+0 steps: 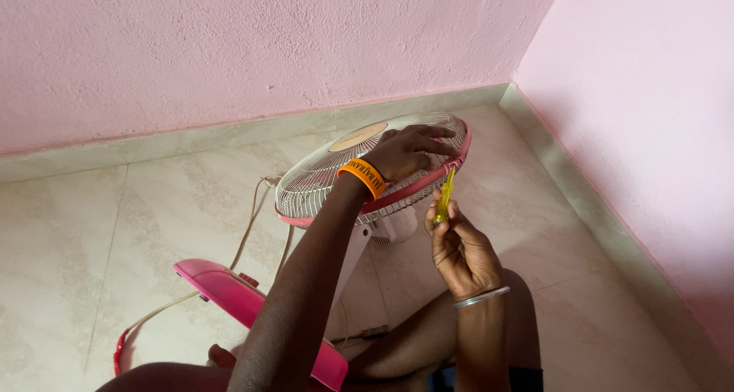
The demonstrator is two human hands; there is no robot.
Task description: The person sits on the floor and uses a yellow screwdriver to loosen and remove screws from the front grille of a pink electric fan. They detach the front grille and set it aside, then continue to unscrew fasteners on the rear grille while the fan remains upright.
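The head camera looks down at a person seated on a pale marbled tile floor [115,231] in the corner of a room with pink textured walls [229,40]. In front of them a table fan [336,182] lies tipped back, its round white wire guard [313,182] facing upward and rimmed by a pink band [397,197]. A round cream cap [358,136] sits at the centre of the guard. The fan's white neck runs down to a bright pink base [229,292] resting by the person's legs, and a pale cord [248,227] trails across the floor to its left.

The left hand [405,153] lies flat on top of the guard near its right edge, fingers [436,136] spread and pressing on the wires rather than gripping. An orange band [362,175] circles that wrist.

The right hand [462,250] is closed around a yellow-handled screwdriver [444,197], held upright with its tip touching the pink band at the guard's right side. A thin silver bangle [482,296] sits on that wrist.
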